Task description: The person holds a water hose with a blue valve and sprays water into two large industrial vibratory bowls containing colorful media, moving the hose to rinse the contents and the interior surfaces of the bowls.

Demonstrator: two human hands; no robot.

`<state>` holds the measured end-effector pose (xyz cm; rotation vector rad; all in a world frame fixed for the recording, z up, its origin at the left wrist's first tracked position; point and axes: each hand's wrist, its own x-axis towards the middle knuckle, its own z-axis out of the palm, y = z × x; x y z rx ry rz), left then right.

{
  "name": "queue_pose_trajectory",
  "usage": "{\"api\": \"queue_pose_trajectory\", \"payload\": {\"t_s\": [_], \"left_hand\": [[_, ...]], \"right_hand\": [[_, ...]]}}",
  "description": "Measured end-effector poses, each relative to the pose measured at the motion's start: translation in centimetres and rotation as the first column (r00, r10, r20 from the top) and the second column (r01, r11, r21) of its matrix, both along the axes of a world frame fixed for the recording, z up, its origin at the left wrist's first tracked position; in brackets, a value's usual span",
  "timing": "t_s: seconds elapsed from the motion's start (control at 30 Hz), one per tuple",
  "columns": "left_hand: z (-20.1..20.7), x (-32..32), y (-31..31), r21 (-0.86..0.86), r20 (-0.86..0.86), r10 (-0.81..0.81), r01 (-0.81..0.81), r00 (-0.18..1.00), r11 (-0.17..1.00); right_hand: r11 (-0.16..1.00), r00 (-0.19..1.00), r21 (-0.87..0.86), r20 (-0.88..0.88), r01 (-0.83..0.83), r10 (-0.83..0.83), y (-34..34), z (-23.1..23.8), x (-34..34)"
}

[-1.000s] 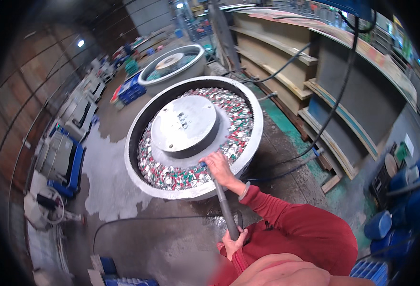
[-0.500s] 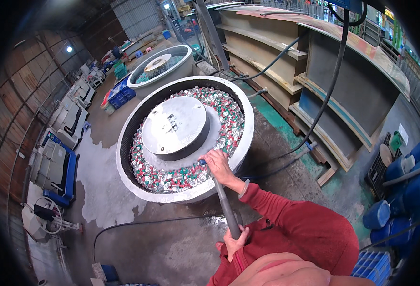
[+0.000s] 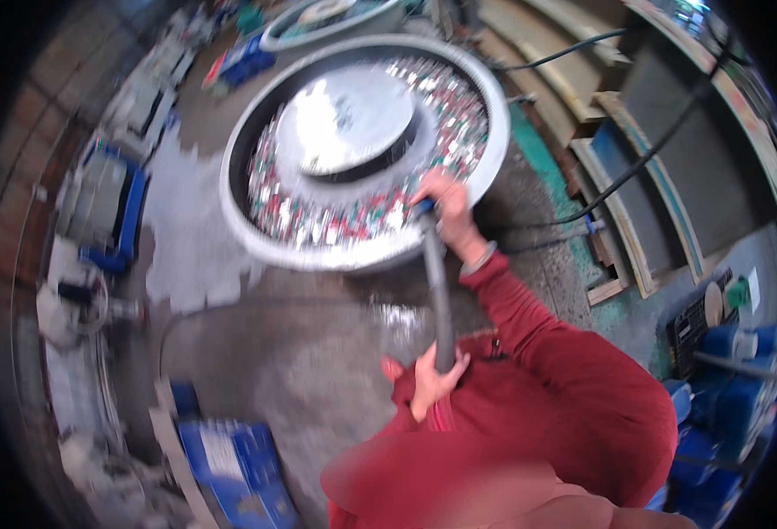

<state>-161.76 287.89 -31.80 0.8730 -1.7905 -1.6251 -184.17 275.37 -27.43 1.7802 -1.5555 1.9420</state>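
My right hand (image 3: 448, 201) is closed at the upper end of a grey pipe (image 3: 438, 291), beside a small blue piece (image 3: 424, 206) on that end. Lower down, next to my red clothing, my left hand (image 3: 434, 383) is wrapped round the other end of the pipe. The upper end reaches the near rim of a large round tub (image 3: 500, 132). Small red, green, white and silvery pieces (image 3: 318, 220) fill its ring-shaped trough, too blurred to name. In the tub's middle rises a round, shiny metal hub (image 3: 353, 119).
Behind stands a second round tub (image 3: 269, 40). Wooden-edged grey shelving (image 3: 661, 176) is on the right, with a black hose (image 3: 635, 172) hanging before it. Blue drums (image 3: 732, 397) stand at lower right, a blue crate (image 3: 238, 472) at lower left. Machines (image 3: 97, 203) line the left; the floor (image 3: 397, 322) looks wet.
The view has tipped down and blurred, so the tub sits higher in it and the blue crate shows at lower left. Both hands remain on the pipe, which stands more upright.
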Motion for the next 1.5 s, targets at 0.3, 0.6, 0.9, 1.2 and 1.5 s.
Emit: {"api": "queue_pose_trajectory", "payload": {"t_s": [0.3, 0.6, 0.9, 1.2, 1.5], "left_hand": [[0.8, 0.3, 1.2, 0.071, -0.092, -0.101, 0.108, 0.991, 0.992], [1.2, 0.1, 1.7, 0.129, -0.094, -0.058, 0.07, 0.994, 0.989], [1.1, 0.4, 2.2, 0.188, -0.108, 0.062, -0.041, 0.992, 0.981], [-0.1, 1.7, 2.7, 0.224, -0.205, 0.175, -0.128, 0.963, 0.966], [0.4, 3.2, 1.2, 0.231, -0.147, 0.113, -0.077, 0.983, 0.97]], "right_hand": [[0.8, 0.566, -0.091, 0.66, -0.593, 0.495, 0.7, -2.7, -2.6], [0.788, 0.5, -0.093, 0.726, -0.609, 0.472, -0.3, -4.8, -1.6], [0.718, 0.335, -0.087, 0.842, -0.69, 0.423, -3.3, -8.4, 2.0], [0.593, 0.225, -0.141, 0.837, -0.793, 0.499, -6.3, -7.3, 7.2], [0.546, 0.237, -0.139, 0.794, -0.826, 0.56, -8.6, -5.4, 10.7]]}}
